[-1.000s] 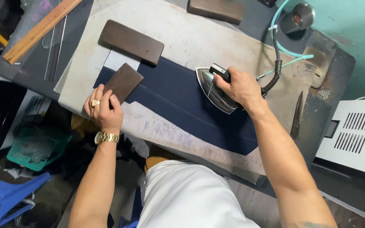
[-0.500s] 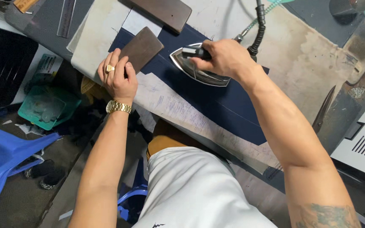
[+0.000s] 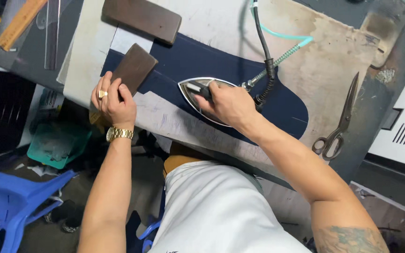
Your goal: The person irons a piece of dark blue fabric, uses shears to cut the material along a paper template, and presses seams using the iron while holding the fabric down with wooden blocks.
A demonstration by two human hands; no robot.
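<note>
At the far left a wooden ruler [image 3: 20,21] lies on the counter [image 3: 352,51], away from the pressing. Next comes the left hand [image 3: 112,100], its fingers closed over the near end of a small brown block [image 3: 134,67] and pressing it flat on the navy cloth [image 3: 240,65] at that end of the piece. A larger brown block [image 3: 142,18] lies free just beyond it, partly on the pale cover.

In the middle, the right hand [image 3: 228,105] is clenched around the handle of the iron [image 3: 198,91], whose shiny sole sits on the cloth near the front edge, its tip pointing towards the left hand. A black cord [image 3: 262,42] and a teal hose [image 3: 282,35] rise from its heel and run back across the counter. At the right, scissors [image 3: 338,122] lie closed, well apart from the iron.

To press well, the block ought to stay firmly down so the cloth cannot creep as the iron moves. The iron should probably glide flat and steadily, never resting long in one spot. The left fingers are near the iron's tip, so they should keep behind the block. The cord and hose need slack so they don't drag over the cloth.
</note>
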